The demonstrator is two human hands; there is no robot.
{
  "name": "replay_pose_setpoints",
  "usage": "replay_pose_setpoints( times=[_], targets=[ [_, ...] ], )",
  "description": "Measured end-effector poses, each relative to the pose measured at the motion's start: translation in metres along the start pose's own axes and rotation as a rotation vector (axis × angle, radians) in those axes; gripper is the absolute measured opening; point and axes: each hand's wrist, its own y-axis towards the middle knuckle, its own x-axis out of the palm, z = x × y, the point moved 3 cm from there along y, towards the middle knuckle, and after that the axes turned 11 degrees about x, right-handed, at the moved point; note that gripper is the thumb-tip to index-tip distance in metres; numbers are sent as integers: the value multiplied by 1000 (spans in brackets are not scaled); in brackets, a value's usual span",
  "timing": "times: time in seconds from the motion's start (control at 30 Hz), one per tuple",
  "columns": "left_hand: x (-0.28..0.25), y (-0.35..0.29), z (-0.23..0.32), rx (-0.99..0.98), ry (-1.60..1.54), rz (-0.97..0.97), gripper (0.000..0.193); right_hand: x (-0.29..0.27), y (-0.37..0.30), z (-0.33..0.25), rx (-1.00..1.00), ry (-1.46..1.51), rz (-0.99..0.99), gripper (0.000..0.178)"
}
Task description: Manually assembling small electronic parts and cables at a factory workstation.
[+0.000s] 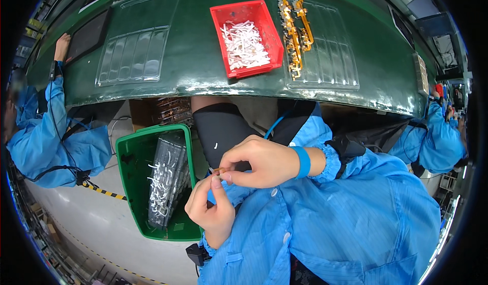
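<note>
Over my lap, both hands meet fingertip to fingertip. My right hand, with a blue band at the wrist, pinches a small orange-brown piece, which resembles the flexible circuit strips on the table. My left hand is closed too, its thumb and forefinger pressed at the same piece from below. Most of this piece is hidden by the fingers. A white sliver shows just beyond them, against my dark trouser leg. On the table, orange flexible circuit strips lie along the left side of a clear plastic tray.
A red bin full of white paper-like strips stands on the green table. Another clear tray lies left. Beside my legs, a green bin holds stacked plastic trays and white scraps. Co-workers in blue sit on both sides.
</note>
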Motion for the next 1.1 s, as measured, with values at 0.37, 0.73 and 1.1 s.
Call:
replay_pose_setpoints(
  times=[0.37,0.73,1.1],
  targets=[
    [4,-4,11,171,108,50,14,0,-6,-2,-6,63,10,19],
    [7,-8,12,181,60,104,15,2,-10,-2,19,171,10,18],
    [9,6,-16,49,59,212,16,0,-6,7,83,244,79,14]
  ],
)
